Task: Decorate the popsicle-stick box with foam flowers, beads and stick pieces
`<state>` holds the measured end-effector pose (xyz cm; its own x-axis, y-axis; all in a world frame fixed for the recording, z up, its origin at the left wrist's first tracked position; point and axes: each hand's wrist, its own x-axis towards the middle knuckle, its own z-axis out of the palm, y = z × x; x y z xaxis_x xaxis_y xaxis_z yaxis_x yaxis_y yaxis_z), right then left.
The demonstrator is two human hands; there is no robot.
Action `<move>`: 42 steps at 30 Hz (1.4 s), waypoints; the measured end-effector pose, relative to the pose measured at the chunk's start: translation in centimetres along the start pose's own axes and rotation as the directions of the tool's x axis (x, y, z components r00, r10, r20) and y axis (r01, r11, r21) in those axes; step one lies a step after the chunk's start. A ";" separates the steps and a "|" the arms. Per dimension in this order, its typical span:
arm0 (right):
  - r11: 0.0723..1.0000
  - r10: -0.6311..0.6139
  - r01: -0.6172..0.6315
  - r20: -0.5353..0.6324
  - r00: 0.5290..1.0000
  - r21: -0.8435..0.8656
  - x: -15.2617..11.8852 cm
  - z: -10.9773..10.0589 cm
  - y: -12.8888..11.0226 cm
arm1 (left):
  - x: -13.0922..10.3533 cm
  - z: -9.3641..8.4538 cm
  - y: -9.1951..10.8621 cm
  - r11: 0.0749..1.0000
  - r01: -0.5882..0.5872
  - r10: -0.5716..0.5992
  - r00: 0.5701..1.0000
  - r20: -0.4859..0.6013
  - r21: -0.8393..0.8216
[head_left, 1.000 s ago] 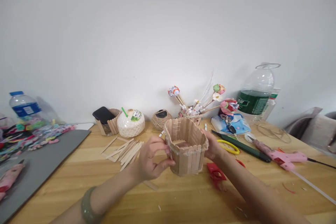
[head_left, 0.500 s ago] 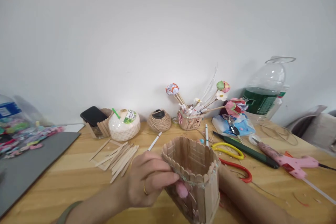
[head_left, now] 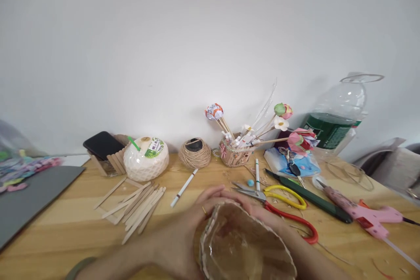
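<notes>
I had both hands wrapped around the popsicle-stick basket (head_left: 246, 245), and it sat low in front of me, close under my face, with its open mouth turned up toward my eyes. My left hand (head_left: 188, 232) clasped the near-left wall, fingers curling over the far rim, the ring showing on one of them; my right hand (head_left: 278, 227) was mostly hidden behind the right side, only its wrist and the backs of a few fingers showing, closed against the wall as far as I could tell.

A second before, I had held the basket upright over the table, out at arm's length, with its slatted side facing me. Half a second before, it had come nearer and begun to tip. Now it was tilted fully, so I looked straight down into the blurred inside. To my mind that meant I had stopped handling the outside and was checking the interior or the bottom.

Just beyond my fingers lay the scissors (head_left: 278, 199), yellow and red handled, and beside them a white pen (head_left: 183, 188). To the left was the loose heap of craft sticks (head_left: 138, 208); to the right, the pink glue gun (head_left: 364, 210). The twine ball (head_left: 194, 153) stood farther back by the wall.
</notes>
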<state>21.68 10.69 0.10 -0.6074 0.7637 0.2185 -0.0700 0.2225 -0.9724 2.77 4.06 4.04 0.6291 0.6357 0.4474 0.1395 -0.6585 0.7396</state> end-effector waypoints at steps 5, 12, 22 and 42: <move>0.981 0.112 -0.124 0.085 0.990 0.151 0.6 -0.1 -1.1 | -0.7 0.2 -0.4 0.994 0.031 -0.044 0.991 -0.130 -0.104; 0.985 -0.169 0.170 -0.075 0.983 0.008 0.0 -2.2 -1.2 | -1.8 0.1 -2.5 0.991 0.136 -0.135 0.954 -0.268 -0.017; 0.832 -0.185 0.224 0.128 0.974 -0.508 -1.7 -0.4 -1.9 | -2.4 0.2 -3.7 0.974 0.175 -0.218 0.896 -0.387 -0.144; 0.923 -0.217 0.229 0.074 0.973 -0.311 -1.7 1.2 -2.3 | -2.2 0.2 -2.9 0.977 0.174 -0.208 0.900 -0.382 -0.121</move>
<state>21.95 8.18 1.84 -0.6344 0.6507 0.4172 0.0423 0.5682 -0.8218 1.17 4.51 0.78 0.2451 0.8633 0.4413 0.1538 -0.4840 0.8615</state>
